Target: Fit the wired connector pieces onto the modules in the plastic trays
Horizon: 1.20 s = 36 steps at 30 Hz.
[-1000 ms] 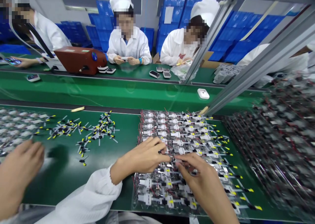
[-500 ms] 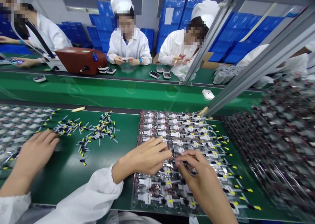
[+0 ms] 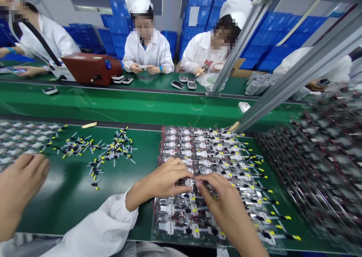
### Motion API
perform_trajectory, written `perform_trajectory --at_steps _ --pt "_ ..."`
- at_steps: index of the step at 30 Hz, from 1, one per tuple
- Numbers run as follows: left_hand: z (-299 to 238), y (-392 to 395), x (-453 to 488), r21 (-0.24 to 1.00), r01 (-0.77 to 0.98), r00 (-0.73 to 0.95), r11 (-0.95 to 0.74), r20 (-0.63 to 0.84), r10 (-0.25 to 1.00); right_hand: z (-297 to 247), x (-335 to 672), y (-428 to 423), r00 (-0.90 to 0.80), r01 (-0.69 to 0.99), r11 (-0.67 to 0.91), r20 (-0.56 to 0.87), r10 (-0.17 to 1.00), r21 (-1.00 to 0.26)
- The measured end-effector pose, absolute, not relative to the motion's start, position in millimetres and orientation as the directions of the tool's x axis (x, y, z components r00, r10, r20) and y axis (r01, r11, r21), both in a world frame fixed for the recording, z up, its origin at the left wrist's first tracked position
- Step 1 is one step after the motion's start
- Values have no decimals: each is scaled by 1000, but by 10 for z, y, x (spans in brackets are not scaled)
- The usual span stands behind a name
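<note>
A clear plastic tray [image 3: 156, 227] lies in front of me, filled with rows of small white electronic parts with red wires, black pieces and yellow-tipped strips. Over its middle, my left hand [image 3: 166, 178] has thumb and forefinger closed about a small white part [image 3: 189, 182]. My right hand [image 3: 223, 196] meets it from the other side, thumb and forefinger pinched close together at that part's end. Whatever lies between the right fingertips is too small to make out. Loose black connectors with grey strips and yellow tips [image 3: 115, 148] lie in a pile to the left.
A co-worker's hand [image 3: 26, 174] is at the left, by another filled tray [image 3: 17, 136]. Stacked trays [image 3: 319, 162] rise at the right. A slanting metal post [image 3: 271, 98] stands ahead. Across the green belt [image 3: 127, 108], co-workers in white sit behind a brown box [image 3: 90, 69].
My fingertips have shifted slightly left and closer together, and the white part now shows between my left fingers. The co-worker's hand has drawn back left from the connector pile.
</note>
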<state>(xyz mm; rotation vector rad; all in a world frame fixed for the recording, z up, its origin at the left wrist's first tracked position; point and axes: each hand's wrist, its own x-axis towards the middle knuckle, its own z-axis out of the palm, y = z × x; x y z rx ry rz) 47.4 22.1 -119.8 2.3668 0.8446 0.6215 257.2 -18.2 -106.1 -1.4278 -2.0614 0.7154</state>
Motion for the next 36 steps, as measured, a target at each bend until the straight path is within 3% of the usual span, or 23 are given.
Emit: perform_trajectory --at_steps 8,36 --pt "-1232 217 477 694 424 641 -581 223 734 -1074 2572 -186 -262 691 257 97 960 -675" --pt "-1307 241 509 638 413 662 -650 280 696 -1067 2553 -178 -352 686 328 98 931 -649"
